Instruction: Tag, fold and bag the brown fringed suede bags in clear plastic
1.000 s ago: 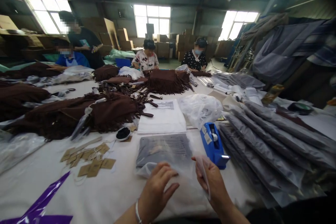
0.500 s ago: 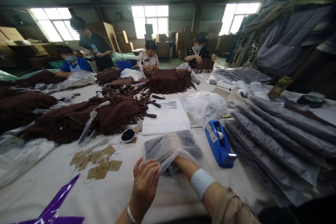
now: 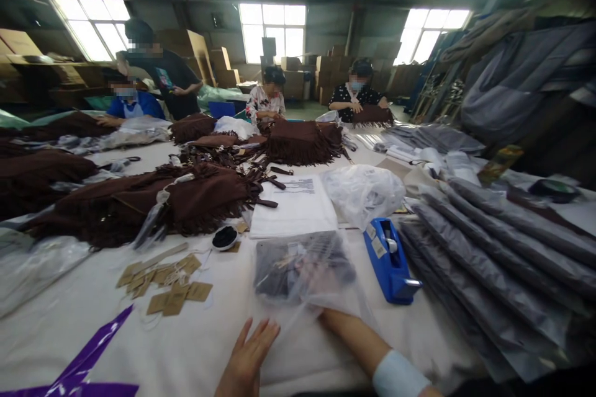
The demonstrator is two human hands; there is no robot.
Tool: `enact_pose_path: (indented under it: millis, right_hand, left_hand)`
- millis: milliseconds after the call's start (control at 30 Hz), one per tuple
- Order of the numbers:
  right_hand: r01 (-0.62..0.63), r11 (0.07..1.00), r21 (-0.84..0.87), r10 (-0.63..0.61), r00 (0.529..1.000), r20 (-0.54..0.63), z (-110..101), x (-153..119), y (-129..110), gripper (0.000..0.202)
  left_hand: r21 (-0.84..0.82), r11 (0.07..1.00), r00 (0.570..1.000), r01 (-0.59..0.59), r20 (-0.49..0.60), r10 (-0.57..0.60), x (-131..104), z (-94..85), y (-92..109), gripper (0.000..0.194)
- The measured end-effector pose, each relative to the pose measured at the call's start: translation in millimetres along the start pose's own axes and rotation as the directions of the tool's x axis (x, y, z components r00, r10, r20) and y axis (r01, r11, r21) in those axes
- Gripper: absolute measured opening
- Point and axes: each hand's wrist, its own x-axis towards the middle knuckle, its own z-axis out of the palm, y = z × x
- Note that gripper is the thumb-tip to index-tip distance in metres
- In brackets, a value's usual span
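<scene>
A dark folded item (image 3: 274, 273) lies inside a clear plastic bag (image 3: 347, 298) on the table in front of me. My right hand (image 3: 319, 276) has gone in through the bag's near opening and rests over the dark item. Its fingers are blurred behind the plastic, so their grip is unclear. At the bag's near left edge is my left hand (image 3: 252, 347), fingers stretched out, with the thumb side toward the plastic. Whether it touches the film is hard to see.
A blue tape dispenser (image 3: 391, 260) stands right of the bag. Brown tags (image 3: 174, 291) and a small dish of black material (image 3: 225, 238) lie left. Brown fringed bags (image 3: 139, 198) cover the left; packed grey bags (image 3: 488, 248) fill the right. Several co-workers are across the table.
My left hand has moved down toward me and its fingers have straightened. The right forearm has drawn back to the lower right, with the hand still in the bag, which now lies flatter.
</scene>
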Motion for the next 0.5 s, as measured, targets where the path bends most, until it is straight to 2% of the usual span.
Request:
enact_pose_path:
  millis: [67, 100, 200, 267, 367, 433, 500]
  right_hand:
    - [0.009, 1.0, -0.006, -0.01, 0.999, -0.034, 2.7, -4.5, 1.8, 0.048]
    - [0.026, 1.0, -0.001, -0.026, 0.999, -0.037, 5.5, -16.2, 4.4, 0.044]
    - [0.103, 0.994, 0.039, -0.104, 0.994, 0.016, 14.3, -80.4, 22.4, 0.032]
    - [0.072, 0.997, 0.04, -0.074, 0.996, 0.045, 12.5, -128.5, 37.5, 0.033]
    - [0.005, 0.997, 0.073, -0.016, 0.989, 0.147, -12.2, -175.0, 42.7, 0.048]
    - [-0.001, 0.984, 0.178, -0.044, 0.968, 0.248, -41.0, -182.3, 27.5, 0.041]
    - [-0.045, 0.955, 0.293, -0.043, 0.957, 0.287, -72.1, -172.4, 2.6, 0.035]
  left_hand:
    - [0.034, 0.999, 0.994, 0.001, 0.105, -0.005, -6.4, 1.4, -4.7, 0.079]
    - [0.046, 0.999, 0.985, 0.007, 0.172, -0.015, -8.2, 0.9, -7.5, 0.081]
    - [0.047, 0.999, 0.939, 0.018, 0.342, -0.033, -8.1, -3.4, -17.1, 0.089]
    - [0.011, 0.999, 0.911, 0.03, 0.411, -0.032, -4.5, -7.1, -24.1, 0.092]
    - [-0.08, 0.996, 0.877, 0.043, 0.481, 0.001, 4.4, -13.7, -32.7, 0.09]
    - [-0.126, 0.992, 0.863, 0.029, 0.503, 0.039, 10.6, -18.5, -36.1, 0.088]
    - [-0.151, 0.989, 0.853, 0.006, 0.517, 0.074, 14.2, -22.2, -37.5, 0.087]
